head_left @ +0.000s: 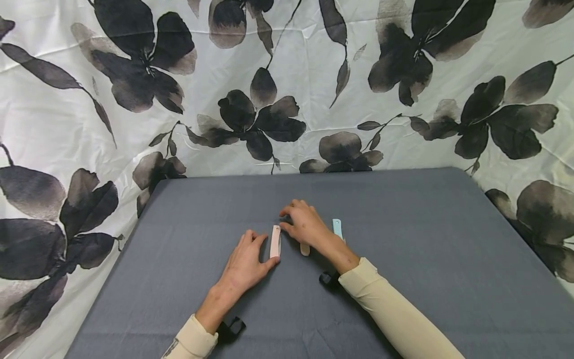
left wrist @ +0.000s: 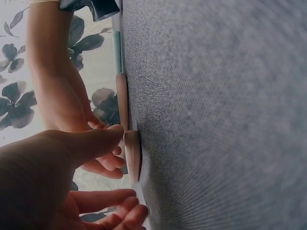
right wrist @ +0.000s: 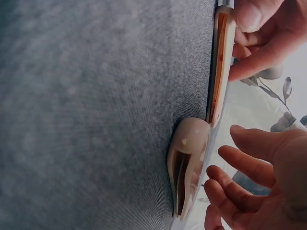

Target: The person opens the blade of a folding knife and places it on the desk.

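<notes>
A pale pink folding razor (head_left: 275,241) lies on the grey-covered table between both hands. My left hand (head_left: 245,262) is beside it, thumb tip right at its near end and fingers spread along its left side. Close to its far end hovers my right hand (head_left: 307,224), fingers loosely bent and holding nothing. Under the right hand lies a tan folding razor (head_left: 305,249), partly hidden; the right wrist view shows its slotted handle (right wrist: 189,139). A light blue folding razor (head_left: 337,228) lies further right, partly covered by the right forearm.
The grey table cover (head_left: 426,239) runs around the razors on all sides. Behind the table hangs a white curtain (head_left: 314,89) with dark flowers. A black wrist camera (head_left: 231,327) sits under the left wrist, another (head_left: 329,279) under the right.
</notes>
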Tool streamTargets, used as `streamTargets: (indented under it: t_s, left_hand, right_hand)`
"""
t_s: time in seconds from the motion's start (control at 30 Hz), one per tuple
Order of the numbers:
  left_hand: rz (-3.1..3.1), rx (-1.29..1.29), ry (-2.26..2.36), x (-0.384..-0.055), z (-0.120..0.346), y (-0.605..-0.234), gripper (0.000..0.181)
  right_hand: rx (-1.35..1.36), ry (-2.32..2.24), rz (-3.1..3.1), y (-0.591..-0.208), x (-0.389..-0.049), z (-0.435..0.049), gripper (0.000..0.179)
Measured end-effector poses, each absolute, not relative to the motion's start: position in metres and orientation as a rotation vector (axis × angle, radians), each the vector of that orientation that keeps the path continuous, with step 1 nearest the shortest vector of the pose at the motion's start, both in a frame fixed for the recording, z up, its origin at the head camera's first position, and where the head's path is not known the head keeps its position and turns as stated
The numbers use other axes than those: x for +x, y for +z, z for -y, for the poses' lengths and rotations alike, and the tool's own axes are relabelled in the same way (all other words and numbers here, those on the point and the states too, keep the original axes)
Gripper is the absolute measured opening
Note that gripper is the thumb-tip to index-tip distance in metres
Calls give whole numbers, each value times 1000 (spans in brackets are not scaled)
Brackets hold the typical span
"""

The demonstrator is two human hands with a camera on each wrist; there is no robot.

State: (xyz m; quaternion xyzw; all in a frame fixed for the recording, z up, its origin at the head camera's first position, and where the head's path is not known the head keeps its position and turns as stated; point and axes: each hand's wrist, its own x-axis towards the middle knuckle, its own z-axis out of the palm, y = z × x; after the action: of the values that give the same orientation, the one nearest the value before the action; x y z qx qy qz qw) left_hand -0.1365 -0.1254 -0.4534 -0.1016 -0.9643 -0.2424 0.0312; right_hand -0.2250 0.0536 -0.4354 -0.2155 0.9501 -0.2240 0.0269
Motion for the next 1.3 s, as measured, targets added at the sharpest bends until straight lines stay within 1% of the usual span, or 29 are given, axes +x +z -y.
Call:
streamTargets:
  t_s: [0.2,0.57,1.1,1.3]
  left_hand:
    - [2959,-336,-752,-135,127,-453,61]
    - [3017,-327,-798,-133,129,-451,66]
    - [3014,-384,-802,-134,131,-452,60]
    - [2997,-392,-824,-133,131,-452,59]
  right_hand:
    - [-631,-643,-2929,-438,-226,-50,31]
    - [-596,-593,-2919,-440,-224,-46,31]
    - [-661,-608,-2917,-438,-220,-45,18]
    - [-646,-654,-2903,-438,-219,-45,17]
